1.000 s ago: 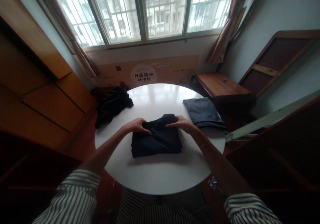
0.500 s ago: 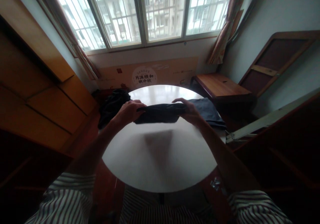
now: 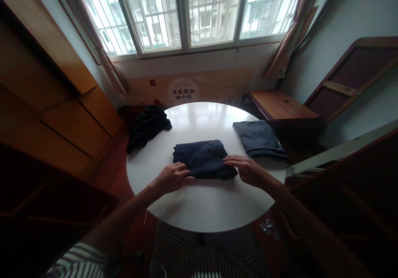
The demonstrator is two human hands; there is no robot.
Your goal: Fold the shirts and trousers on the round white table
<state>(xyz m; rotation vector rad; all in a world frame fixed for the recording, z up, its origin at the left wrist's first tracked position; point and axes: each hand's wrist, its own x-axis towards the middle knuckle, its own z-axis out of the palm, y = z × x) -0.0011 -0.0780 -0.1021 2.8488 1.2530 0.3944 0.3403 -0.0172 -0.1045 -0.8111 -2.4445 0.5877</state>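
Observation:
A folded dark navy piece of clothing (image 3: 203, 158) lies flat near the middle of the white round table (image 3: 211, 211); its exact kind does not show. At its near left corner is my left hand (image 3: 173, 177), fingers bent over the cloth and thumb along the near edge. My right hand (image 3: 247, 171) reaches the garment's right side with fingers stretched out, the tips touching the cloth. Farther right on the tabletop lies another folded garment (image 3: 259, 139), greyish blue. A crumpled black cloth (image 3: 147, 126) sits at the far left rim.
Behind the table on the right stands a low wooden table (image 3: 280, 106). A wooden cabinet (image 3: 71, 124) fills the left side. Barred windows (image 3: 211, 13) with curtains are ahead, above a printed banner (image 3: 217, 83). Something clear and shiny (image 3: 269, 227) is on the floor at right.
The navy garment, held up between both hands before, has come down onto the table. My right hand has loosened from it, and both hands are lower and nearer me.

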